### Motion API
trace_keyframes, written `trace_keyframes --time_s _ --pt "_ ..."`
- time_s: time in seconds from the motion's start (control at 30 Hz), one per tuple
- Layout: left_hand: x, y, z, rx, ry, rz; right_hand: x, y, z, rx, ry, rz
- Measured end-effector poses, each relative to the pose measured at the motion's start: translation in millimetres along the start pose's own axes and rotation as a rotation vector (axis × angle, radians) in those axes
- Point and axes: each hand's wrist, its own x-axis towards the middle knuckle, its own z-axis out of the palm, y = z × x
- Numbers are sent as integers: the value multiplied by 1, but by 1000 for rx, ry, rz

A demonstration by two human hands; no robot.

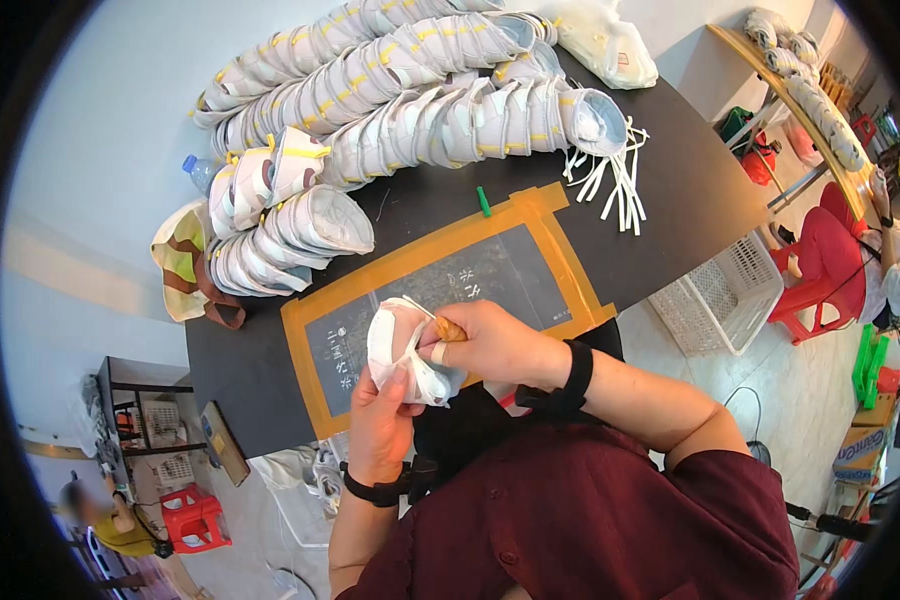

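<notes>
A small white and pale pink shoe upper (pixel 390 335) is held up over the near part of the table. My left hand (pixel 382 425) grips its lower end, thumb on the near side. My right hand (pixel 495 345) is closed round the wooden handle (pixel 451 329) of a thin-shafted hook or awl; its tip is too small to make out. The shaft points to the upper left, across the upper's opening. The right fingertips, one with a tan wrap, lie at the upper's edge. Beneath is a dark sheet (pixel 515 270) framed with orange tape.
Long rows of nested shoe uppers (pixel 370 75) fill the back of the dark table (pixel 690 190). White laces (pixel 625 190) hang near a row's end. A green tool (pixel 483 201) lies beyond the tape. A white plastic crate (pixel 715 300) stands at right; other people sit at both sides.
</notes>
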Motion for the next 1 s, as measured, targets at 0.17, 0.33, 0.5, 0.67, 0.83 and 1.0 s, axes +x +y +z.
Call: trace_keyframes --time_s 0.17,0.33,0.5,0.67,0.83,1.0 --pt "3 -5 7 46 73 26 -4 3 1 -316 39 -169" --pt "0 -1 11 -33 55 129 -3 -13 5 -731 172 -242" --pt "2 10 -1 -71 80 113 2 -15 -14 -546 142 -229" --pt "-3 17 -12 -94 68 85 -1 -26 -15 -372 47 -162" --pt "4 20 -13 -97 47 34 2 -24 -21 -36 -79 15" --pt "3 16 -11 -137 41 79 0 -21 -26 164 -45 124"
